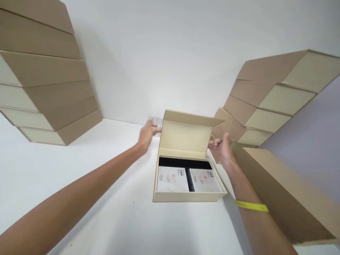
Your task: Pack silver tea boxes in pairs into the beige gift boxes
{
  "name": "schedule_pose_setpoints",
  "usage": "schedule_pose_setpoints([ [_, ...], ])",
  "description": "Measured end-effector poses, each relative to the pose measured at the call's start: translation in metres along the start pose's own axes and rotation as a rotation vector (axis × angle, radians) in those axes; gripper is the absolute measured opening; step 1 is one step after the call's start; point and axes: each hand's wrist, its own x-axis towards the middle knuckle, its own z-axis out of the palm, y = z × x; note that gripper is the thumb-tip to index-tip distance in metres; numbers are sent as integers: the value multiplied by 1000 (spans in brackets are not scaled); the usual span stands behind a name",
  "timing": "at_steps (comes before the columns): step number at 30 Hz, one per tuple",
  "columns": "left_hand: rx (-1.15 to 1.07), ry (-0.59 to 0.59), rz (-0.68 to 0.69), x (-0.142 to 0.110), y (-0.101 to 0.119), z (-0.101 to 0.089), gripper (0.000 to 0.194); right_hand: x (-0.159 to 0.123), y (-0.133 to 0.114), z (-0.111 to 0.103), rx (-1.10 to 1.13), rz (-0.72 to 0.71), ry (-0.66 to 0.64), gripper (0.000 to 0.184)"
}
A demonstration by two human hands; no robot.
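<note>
A cream gift box (186, 197) lies on the white table (79, 177), its hinged lid (186, 136) standing up at the far side. Inside, two white printed packets (172, 179) sit side by side in a black insert. My left hand (147, 134) grips the lid's left edge, fingers curled round it. At the lid's right edge is my right hand (221, 148), fingers closed on that edge. A yellow band (251, 206) circles my right wrist.
A stack of closed tan boxes (50, 78) rises at the left, another stack (268, 102) at the right. One more tan box (287, 194) lies close by my right forearm. A small grey object (157, 122) peeks out behind the lid by the wall.
</note>
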Motion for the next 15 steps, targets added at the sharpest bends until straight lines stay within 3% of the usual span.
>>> schedule_pose_setpoints([
  [3, -145, -49, 132, -29, -7, -46, 72, -59, 0, -25, 156, -39, 64, 77],
  [5, -131, -260, 233, -57, -20, -70, 68, -103, 6, -32, 198, -53, 66, 70],
  [7, 40, -525, 263, -85, -34, -80, 76, -139, 16, -29, 208, -41, 84, 68],
  [9, 237, -703, 227, -106, -46, -76, 118, -162, 29, -24, 211, -18, 120, 68],
  [11, 332, -762, 192, -118, -53, -62, 144, -173, 45, -21, 222, 7, 120, 69],
  [15, 412, -739, 283, -119, -63, -32, 139, -171, 78, -25, 216, 74, 138, 75],
])
